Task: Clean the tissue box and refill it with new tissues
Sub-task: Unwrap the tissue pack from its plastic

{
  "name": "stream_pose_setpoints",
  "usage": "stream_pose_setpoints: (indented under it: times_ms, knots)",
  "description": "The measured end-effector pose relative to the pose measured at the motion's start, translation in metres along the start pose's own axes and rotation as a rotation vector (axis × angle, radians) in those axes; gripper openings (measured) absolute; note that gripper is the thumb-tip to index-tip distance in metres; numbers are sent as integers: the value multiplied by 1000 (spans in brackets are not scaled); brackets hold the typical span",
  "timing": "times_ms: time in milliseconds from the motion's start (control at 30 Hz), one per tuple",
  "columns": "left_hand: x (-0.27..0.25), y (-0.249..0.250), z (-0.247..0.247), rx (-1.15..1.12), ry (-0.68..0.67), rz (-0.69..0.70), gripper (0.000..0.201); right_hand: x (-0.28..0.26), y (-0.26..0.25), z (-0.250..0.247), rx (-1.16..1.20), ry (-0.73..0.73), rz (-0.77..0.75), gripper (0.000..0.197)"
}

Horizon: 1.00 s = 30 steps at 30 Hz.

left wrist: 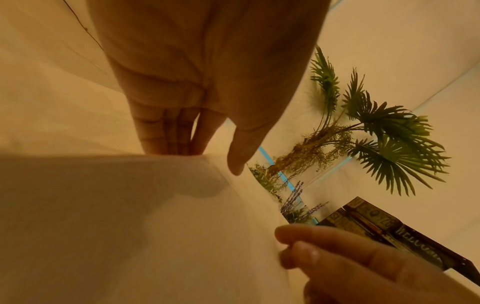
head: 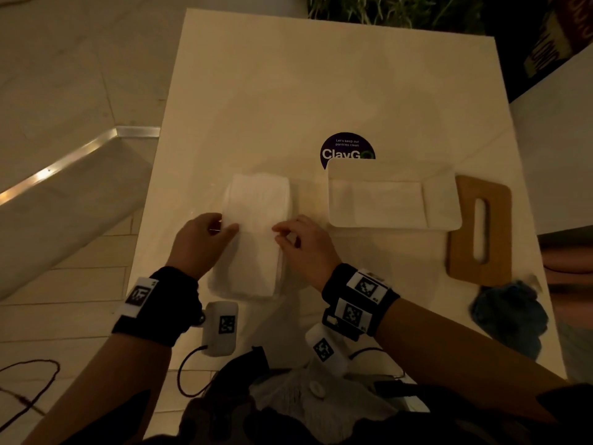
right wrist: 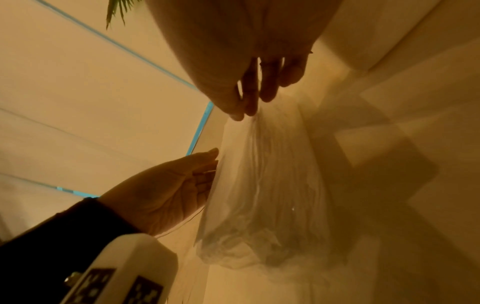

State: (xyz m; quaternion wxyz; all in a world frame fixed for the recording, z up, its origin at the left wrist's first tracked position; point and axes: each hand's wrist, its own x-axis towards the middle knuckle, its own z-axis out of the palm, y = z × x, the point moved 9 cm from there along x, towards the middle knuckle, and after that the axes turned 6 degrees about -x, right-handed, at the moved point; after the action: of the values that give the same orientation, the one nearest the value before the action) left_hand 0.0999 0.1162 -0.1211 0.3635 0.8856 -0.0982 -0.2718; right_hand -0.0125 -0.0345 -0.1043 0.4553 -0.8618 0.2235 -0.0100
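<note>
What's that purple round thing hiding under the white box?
A round purple sticker on the table. Its top half shows, reading "Let's keep our pantries clean" and "ClayG". The white tissue box covers its lower half, so the rest cannot be seen.

Glossy crinkled plastic wraps the tissue pack [head: 253, 232]; the lid [head: 481, 232] is matt wood, the table [head: 288, 91] smooth and faintly shiny.

Dim, warm amber light cast soft shadows; the wrist views were blurred and strongly distorted at edges.
</note>
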Motion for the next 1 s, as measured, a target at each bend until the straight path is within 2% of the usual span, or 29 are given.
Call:
stream_pose_setpoints:
  times_ms: [100, 167, 267, 367, 433, 500, 633, 767, 900, 1000]
  knots:
    - [5, -4, 5, -20, -28, -44, 56, 3, 12, 3, -30, -33, 147, 31]
    - [7, -5, 4, -30, -13, -65, 52, 3, 16, 8, -40, -58, 208, 41]
    - [8, 1, 8, -52, -8, -55, 44, 3, 15, 11, -17, -70, 230, 46]
    - [7, 4, 13, -80, -19, -67, 49, 3, 17, 8, 26, -76, 239, 43]
    - [8, -1, 16, -195, -21, -123, 52, 3, 19, 5, 74, -74, 253, 39]
    - [6, -3, 21, -369, -50, -173, 44, 2, 22, 4, 129, -61, 277, 36]
    - [-2, 1, 25, -619, -162, -182, 51, 2, 31, 1, 242, -31, 376, 52]
    - [-12, 5, 19, -819, -273, -125, 51, 1, 27, 2, 376, -102, 404, 63]
    - [-14, 5, 13, -906, -321, -77, 66, 3, 16, 8, 551, -137, 365, 67]
    - [-15, 4, 13, -932, -342, -89, 88, 7, 13, 12, 597, -148, 375, 79]
